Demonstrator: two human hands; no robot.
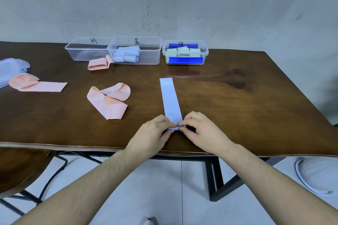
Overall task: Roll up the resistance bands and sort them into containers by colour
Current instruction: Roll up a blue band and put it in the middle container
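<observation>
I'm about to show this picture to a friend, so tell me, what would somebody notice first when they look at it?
First, the two hands at the near table edge: the left hand and right hand pinch the near end of a pale blue band marked 20 LB, lying flat and pointing away. Next, loose pink bands sprawl to the left. Along the far edge stand three clear containers, the middle one holding pale blue rolls.

A grey, stained concrete wall (164, 2) fills the upper frame. Below it a dark brown wooden table (237, 97) on black metal legs (214, 179) stands over pale floor tiles (164, 188). A wooden stool (20, 168) sits lower left.
</observation>
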